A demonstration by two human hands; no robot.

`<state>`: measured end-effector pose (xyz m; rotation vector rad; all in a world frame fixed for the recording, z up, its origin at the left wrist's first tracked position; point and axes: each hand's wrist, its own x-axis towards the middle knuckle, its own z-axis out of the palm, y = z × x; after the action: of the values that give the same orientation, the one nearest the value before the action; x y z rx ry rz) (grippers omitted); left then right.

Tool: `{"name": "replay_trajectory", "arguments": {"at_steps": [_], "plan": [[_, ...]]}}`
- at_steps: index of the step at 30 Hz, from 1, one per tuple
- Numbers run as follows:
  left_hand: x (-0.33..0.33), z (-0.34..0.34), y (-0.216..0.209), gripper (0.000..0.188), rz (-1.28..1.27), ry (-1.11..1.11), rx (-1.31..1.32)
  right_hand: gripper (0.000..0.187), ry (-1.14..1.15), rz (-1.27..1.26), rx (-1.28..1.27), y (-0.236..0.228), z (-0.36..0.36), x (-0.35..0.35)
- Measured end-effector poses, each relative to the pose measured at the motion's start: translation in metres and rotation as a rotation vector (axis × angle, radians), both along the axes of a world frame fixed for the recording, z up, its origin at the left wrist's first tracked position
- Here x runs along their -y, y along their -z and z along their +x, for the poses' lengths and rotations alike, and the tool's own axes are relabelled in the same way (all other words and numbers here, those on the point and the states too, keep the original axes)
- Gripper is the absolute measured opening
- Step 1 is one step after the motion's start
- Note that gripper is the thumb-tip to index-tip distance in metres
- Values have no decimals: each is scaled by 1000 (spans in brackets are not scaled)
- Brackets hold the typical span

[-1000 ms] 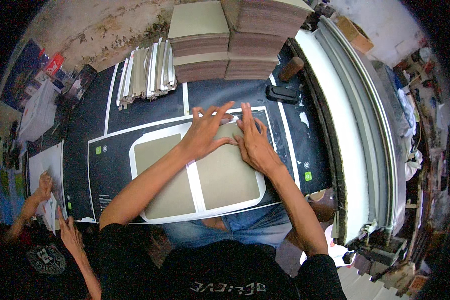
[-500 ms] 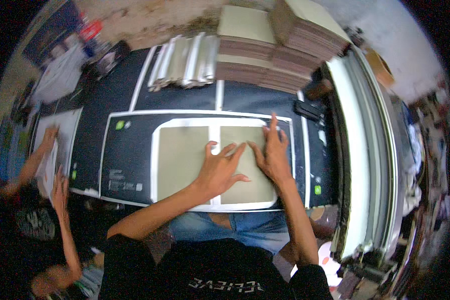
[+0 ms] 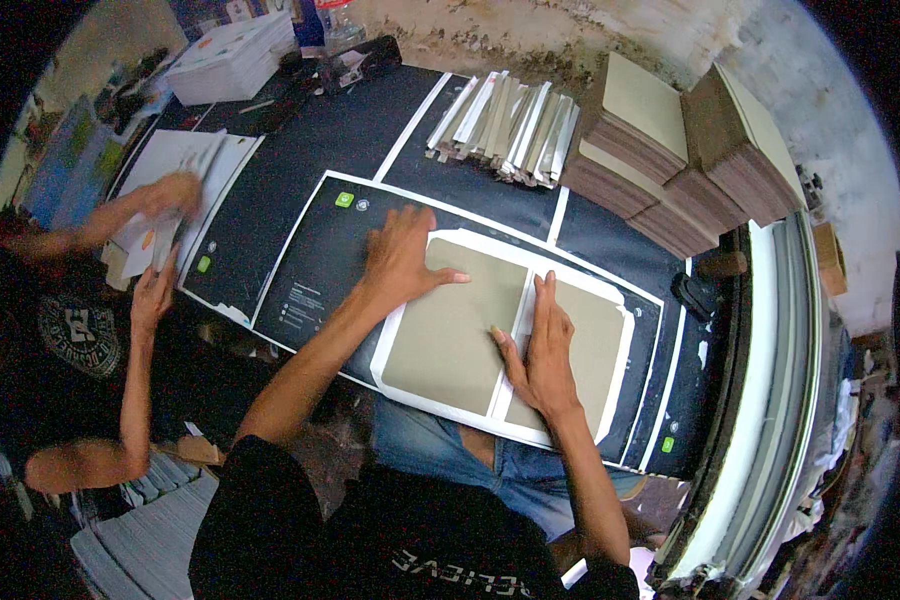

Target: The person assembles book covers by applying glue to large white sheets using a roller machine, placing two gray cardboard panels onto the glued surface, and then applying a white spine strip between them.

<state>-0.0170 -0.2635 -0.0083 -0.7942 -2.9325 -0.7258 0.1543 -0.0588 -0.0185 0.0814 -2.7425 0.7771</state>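
L hand [image 3: 398, 262] splayed at grey bd [image 3: 445, 345] corner, R hand [image 3: 546, 365] outstretched across wht strip [image 3: 521, 312].

Free lane of dark table [image 3: 435, 180] before strips [image 3: 510, 130] and board stacks [image 3: 635, 175], right side blocked, perhaps by rollers [image 3: 782, 380]

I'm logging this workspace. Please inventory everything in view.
rectangular boards: two, beige, centre
backing sheet: one, white, under the boards
printed sheets: several, black, around the backing sheet
board piles: about four, beige and brown, upper right
strips: many, white and beige, upper centre
oblong object: one, black, right
cylinder: one, brown, right
long equipment: one, white and grey, far right
paper stack: one, white, upper left
box: one, brown, far right
bottle: one, clear, upper left
co-worker: one, black shirt, left
left hand: one, bare, at boards' left end
right hand: one, bare, over both boards
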Motion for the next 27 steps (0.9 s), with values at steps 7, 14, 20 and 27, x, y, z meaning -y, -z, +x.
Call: {"name": "replay_trajectory", "arguments": {"at_steps": [7, 14, 20, 27], "plan": [[-23, 19, 12, 84, 73, 42, 42, 84, 66, 72, 123, -3, 31, -21], [-27, 16, 17, 77, 172, 75, 48, 76, 96, 98, 56, -6, 32, -21], [-19, 11, 30, 61, 380, 163, 23, 36, 27, -141, 28, -16, -27, -4], [-11, 1, 28, 43, 586, 184, 184, 30, -193, -173, 98, -12, -104, 10]]}}
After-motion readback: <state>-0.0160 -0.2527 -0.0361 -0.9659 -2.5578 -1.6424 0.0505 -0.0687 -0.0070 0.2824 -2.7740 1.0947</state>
